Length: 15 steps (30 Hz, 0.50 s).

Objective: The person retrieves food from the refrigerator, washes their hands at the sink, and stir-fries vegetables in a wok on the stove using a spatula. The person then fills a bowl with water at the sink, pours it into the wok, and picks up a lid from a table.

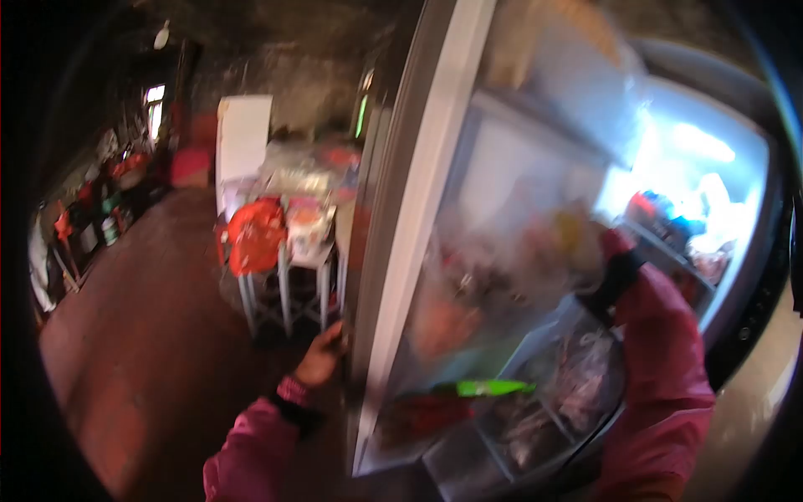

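Observation:
A refrigerator door (427,167) stands swung wide in front of me, its pale edge running from top to bottom. My left hand (320,356) is at the outer side of this door, with the fingers closed at its edge and partly hidden. Blurred plastic bags (535,259) fill the inner side of the door. My right hand (616,244) reaches in beside these bags, smeared by motion, so I cannot tell what its fingers hold. Below it are grey drawers (535,435) with clear bags (583,376) in them. A bright green strip (493,387) shows low by the door.
The lit refrigerator compartment (682,192) holds wrapped items on a shelf at the right. Left of the door, a cluttered table (301,180) stands behind a stool with an orange bag (257,236) on it. Various goods line the far left wall above the reddish floor (150,335).

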Motion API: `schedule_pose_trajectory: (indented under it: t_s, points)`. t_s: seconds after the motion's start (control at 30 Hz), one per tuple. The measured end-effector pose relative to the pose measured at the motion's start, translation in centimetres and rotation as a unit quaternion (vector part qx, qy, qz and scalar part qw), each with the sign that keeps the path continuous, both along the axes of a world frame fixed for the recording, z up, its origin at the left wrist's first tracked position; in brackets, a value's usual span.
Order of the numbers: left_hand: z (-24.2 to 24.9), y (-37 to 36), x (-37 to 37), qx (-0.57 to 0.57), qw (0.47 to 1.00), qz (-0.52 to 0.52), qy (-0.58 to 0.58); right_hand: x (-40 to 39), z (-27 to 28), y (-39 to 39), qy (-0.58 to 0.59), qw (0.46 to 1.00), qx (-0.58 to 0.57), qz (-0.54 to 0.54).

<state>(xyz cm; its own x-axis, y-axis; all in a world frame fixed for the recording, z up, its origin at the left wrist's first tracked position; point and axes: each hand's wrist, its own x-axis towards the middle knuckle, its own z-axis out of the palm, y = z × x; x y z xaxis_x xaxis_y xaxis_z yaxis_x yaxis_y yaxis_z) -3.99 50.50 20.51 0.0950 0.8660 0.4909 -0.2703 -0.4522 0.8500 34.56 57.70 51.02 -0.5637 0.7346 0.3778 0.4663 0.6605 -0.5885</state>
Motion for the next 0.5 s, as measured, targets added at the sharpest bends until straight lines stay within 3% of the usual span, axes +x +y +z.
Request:
schedule_pose_trajectory:
  t_s: [0.03, 0.1, 0.13, 0.17, 0.2, 0.23, 0.43, 0.5]
  points:
    - [0.3, 0.0, -0.1, 0.022, 0.997, 0.047, 0.06, -0.2, -0.3, 0.2, -0.012, 0.999, 0.029, -0.019]
    - [-0.3, 0.4, 0.1, -0.021, 1.0, 0.018, 0.01, -0.5, -0.5, 0.2, -0.028, 0.995, 0.08, -0.051]
    - [0.2, 0.4, -0.4, -0.002, 0.998, 0.018, 0.059, -0.7, -0.9, 0.2, -0.031, 0.993, 0.096, -0.063]
    - [0.6, 0.2, 0.2, -0.019, 1.0, 0.003, 0.004, -0.6, -1.1, 0.1, -0.036, 0.99, 0.111, -0.075]
    - [1.6, -0.6, 0.4, 0.002, 0.997, 0.043, 0.062, -0.6, -1.6, 0.0, -0.04, 0.988, 0.121, -0.084]
    - [1.1, -0.3, 0.2, -0.034, 0.999, 0.008, 0.02, -0.5, -1.9, -0.2, -0.044, 0.986, 0.133, -0.091]
    - [0.9, -0.2, 0.0, -0.007, 0.996, 0.063, 0.055, 1.1, -4.0, -2.6, -0.057, 0.974, 0.183, -0.124]
    - [1.3, -0.8, 1.6, -0.038, 0.995, 0.044, -0.08, 1.8, -4.5, -3.3, -0.064, 0.97, 0.192, -0.131]
